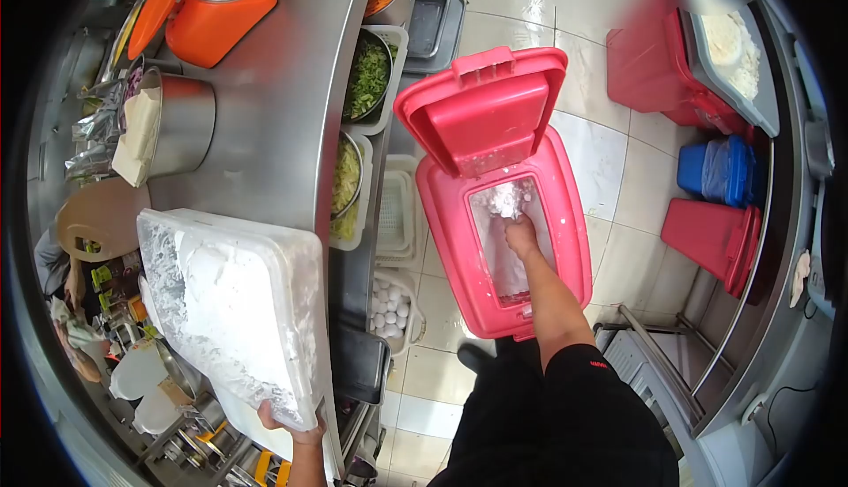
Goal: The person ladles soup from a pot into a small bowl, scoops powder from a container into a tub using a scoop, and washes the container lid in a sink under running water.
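Loosely clumped white powder [506, 197], boxy plastic bin [570, 231]

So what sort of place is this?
It looks like a working kitchen, probably a restaurant's. You can see a long steel counter, an orange weighing scale with a round dial, and a bowlful of chopped greens.

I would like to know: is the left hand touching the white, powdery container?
Touching. The head view shows the left hand gripping the near end of the container, with no gap between them.
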Available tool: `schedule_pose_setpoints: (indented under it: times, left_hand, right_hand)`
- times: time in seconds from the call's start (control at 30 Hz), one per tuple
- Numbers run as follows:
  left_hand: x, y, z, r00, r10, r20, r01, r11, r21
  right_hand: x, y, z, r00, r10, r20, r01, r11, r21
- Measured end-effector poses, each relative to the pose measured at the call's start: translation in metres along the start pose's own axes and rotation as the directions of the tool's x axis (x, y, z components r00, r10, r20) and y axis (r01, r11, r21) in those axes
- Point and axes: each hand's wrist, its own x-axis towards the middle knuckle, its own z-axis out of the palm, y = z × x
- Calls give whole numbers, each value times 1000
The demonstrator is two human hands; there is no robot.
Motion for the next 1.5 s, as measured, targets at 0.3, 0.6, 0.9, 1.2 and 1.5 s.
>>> schedule_pose_setpoints:
  times: [0.3, 0.6, 0.9, 1.2, 1.5]
  left_hand:
    - [33, 57, 41, 858, 509, 63, -471, 733, 490]
    - [41, 65, 43, 815, 575, 70, -559, 749, 357]
    - [43, 79, 45, 804, 595, 22, -557, 739, 378]
    - [42, 91, 41, 770, 638, -20, -588, 720, 369]
    - [33, 94, 41, 805, 589, -71, -508, 746, 431]
  right_hand:
    - [-67, -25, -26, 990, -113, -79, 103, 988, -119]
    - [-152, -73, -75, 994, -87, -60, 65, 952, -298]
    - [-258, -134, -135, 986, -159, 41, 164, 950, -266]
    - [-434, -325, -201, 979, -29, 200, 43, 997, -68]
    - [-532, -455, -157, 888, -143, 438, 305, 894, -328]
